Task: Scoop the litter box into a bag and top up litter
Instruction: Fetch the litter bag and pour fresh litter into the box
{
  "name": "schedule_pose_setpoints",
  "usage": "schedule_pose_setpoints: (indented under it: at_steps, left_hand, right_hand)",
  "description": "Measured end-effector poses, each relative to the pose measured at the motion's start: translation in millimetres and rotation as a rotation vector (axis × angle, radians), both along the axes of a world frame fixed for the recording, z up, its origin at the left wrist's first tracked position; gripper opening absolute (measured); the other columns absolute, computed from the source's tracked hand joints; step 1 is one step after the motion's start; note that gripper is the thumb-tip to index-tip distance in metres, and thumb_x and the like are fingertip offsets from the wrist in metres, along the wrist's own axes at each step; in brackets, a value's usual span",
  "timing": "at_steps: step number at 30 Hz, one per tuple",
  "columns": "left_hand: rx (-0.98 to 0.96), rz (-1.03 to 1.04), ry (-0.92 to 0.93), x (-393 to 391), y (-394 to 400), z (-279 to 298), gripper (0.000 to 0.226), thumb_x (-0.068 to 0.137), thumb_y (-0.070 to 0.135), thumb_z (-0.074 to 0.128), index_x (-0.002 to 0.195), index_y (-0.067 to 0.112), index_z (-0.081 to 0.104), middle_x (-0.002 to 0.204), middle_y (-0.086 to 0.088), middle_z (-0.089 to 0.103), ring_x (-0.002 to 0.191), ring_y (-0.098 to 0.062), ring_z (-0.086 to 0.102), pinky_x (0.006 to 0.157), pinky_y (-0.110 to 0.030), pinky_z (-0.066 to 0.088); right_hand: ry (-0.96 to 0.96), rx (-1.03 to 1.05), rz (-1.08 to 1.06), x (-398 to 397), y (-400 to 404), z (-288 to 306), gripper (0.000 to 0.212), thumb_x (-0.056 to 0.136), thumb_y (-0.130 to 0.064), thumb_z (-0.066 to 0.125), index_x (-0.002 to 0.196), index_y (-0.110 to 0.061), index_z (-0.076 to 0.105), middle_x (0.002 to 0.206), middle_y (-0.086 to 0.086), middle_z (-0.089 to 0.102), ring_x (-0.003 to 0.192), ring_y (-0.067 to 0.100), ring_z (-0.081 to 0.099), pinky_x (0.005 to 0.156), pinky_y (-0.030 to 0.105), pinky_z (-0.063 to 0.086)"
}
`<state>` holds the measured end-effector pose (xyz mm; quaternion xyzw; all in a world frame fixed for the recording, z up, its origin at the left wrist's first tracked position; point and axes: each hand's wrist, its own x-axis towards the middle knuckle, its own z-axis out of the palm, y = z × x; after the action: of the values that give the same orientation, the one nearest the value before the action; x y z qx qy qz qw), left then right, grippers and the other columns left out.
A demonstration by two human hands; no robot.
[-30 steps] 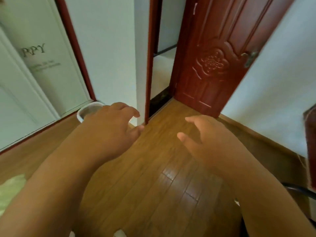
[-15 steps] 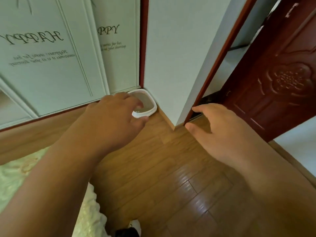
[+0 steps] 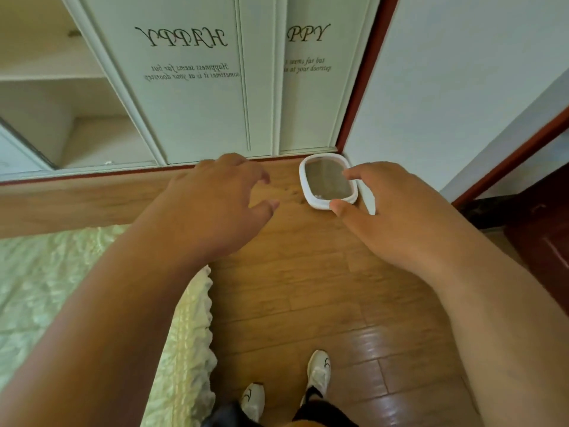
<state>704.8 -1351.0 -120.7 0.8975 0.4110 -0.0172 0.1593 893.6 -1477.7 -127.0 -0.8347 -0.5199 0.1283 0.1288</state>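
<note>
Since half a second ago the view has swung left and down, so the white closet doors (image 3: 191,87) with their lettering now fill the top, the dark red door (image 3: 542,241) has slid to the right edge, and 2 white shoes (image 3: 318,372) show at the bottom. A pale green bedspread (image 3: 77,303) covers the lower left, beside the wooden floor (image 3: 308,288). Both hands are held out, apart, empty, fingers loosely spread: the left hand (image 3: 215,204) hovers above bare floor, the right hand (image 3: 397,211) overlaps the near right rim of the litter box (image 3: 317,202), though contact cannot be told. That small white tray sits in the corner where closet meets wall, grey litter inside, a few specks scattered on the floor just left of it. It looks like stiff, smooth plastic, light when empty but heavier with litter, liable to spill if tipped; taking 2 opposite rims and keeping it level seems safest.
</note>
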Motion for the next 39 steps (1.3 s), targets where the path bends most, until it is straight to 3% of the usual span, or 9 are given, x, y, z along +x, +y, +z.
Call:
schedule_pose_setpoints:
  at_steps: [5, 19, 30, 39]
  left_hand:
    - [0.013, 0.107, -0.001, 40.2, 8.2, 8.3, 0.048, 0.096, 0.06, 0.043, 0.14, 0.04, 0.048, 0.149, 0.014, 0.044, 0.138, -0.017, 0.042, 0.113, -0.046, 0.038]
    - [-0.003, 0.386, -0.057, 68.3, 59.2, -7.5, 0.048, 0.095, 0.06, 0.046, 0.14, 0.043, 0.047, 0.15, 0.018, 0.043, 0.142, -0.013, 0.038, 0.115, -0.049, 0.038]
    - [0.039, 0.464, -0.011, 43.7, 223.0, -21.1, 0.053, 0.097, 0.062, 0.039, 0.146, 0.041, 0.04, 0.154, 0.015, 0.04, 0.145, -0.019, 0.036, 0.113, -0.05, 0.035]
    - [0.099, 0.493, -0.019, -0.7, 356.3, 1.2, 0.058, 0.097, 0.06, 0.04, 0.151, 0.041, 0.035, 0.154, 0.013, 0.04, 0.144, -0.021, 0.036, 0.114, -0.052, 0.034]
  right_hand:
    - [0.018, 0.019, 0.117, 51.7, 33.2, 6.6, 0.056, 0.097, -0.059, 0.053, 0.148, -0.039, 0.042, 0.153, -0.013, 0.043, 0.137, 0.012, 0.044, 0.107, 0.035, 0.041]
    - [0.005, -0.021, 0.349, 109.6, 137.6, 2.2, 0.057, 0.096, -0.06, 0.053, 0.147, -0.038, 0.042, 0.151, -0.014, 0.046, 0.135, 0.014, 0.047, 0.11, 0.042, 0.045]
    - [-0.128, -0.03, 0.424, 92.1, 307.1, -3.2, 0.059, 0.097, -0.057, 0.049, 0.151, -0.036, 0.039, 0.161, -0.014, 0.033, 0.149, 0.014, 0.029, 0.119, 0.042, 0.028]
    - [-0.125, 0.002, 0.494, 42.5, 448.3, 14.0, 0.058, 0.1, -0.052, 0.05, 0.153, -0.032, 0.039, 0.159, -0.012, 0.036, 0.145, 0.011, 0.032, 0.115, 0.032, 0.03]
